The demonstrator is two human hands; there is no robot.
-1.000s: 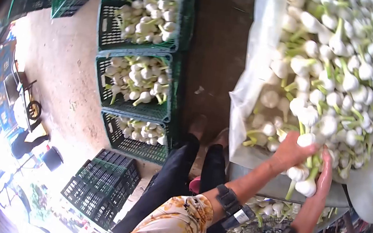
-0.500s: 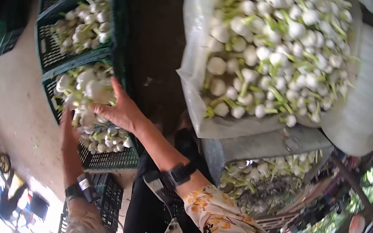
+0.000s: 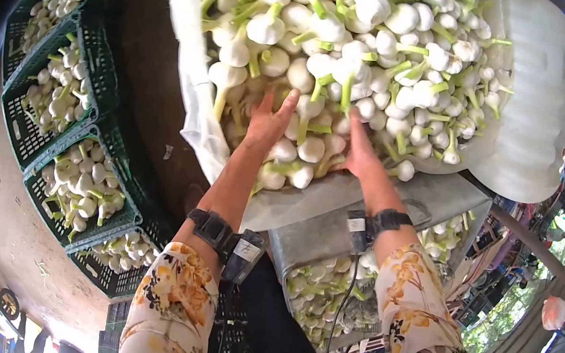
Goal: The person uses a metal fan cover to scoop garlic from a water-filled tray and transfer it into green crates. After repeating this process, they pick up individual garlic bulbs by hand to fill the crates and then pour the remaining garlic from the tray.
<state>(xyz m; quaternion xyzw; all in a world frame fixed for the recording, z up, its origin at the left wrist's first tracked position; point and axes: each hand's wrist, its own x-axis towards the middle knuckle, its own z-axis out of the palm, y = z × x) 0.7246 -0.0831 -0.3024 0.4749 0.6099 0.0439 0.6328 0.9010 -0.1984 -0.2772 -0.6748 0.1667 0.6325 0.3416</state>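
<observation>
A heap of white garlic bulbs (image 3: 357, 55) with short green stems lies on a clear plastic sheet (image 3: 191, 51). My left hand (image 3: 269, 123) reaches into the near side of the heap, thumb and fingers apart, some fingertips hidden among bulbs. To its right, my right hand (image 3: 363, 156) also touches the heap, with its fingers stretched out and partly covered. Several bulbs lie between the two hands, and neither hand is closed around one.
Green plastic crates (image 3: 88, 122) holding garlic stand in a row at the left. Below the sheet's near edge is a grey metal surface (image 3: 317, 237), with more garlic (image 3: 323, 294) underneath. A white ribbed plastic container (image 3: 530, 105) stands at the right.
Both hands have left the garlic in a crate at the left and moved right to the heap on the plastic sheet. The view has turned toward the heap.
</observation>
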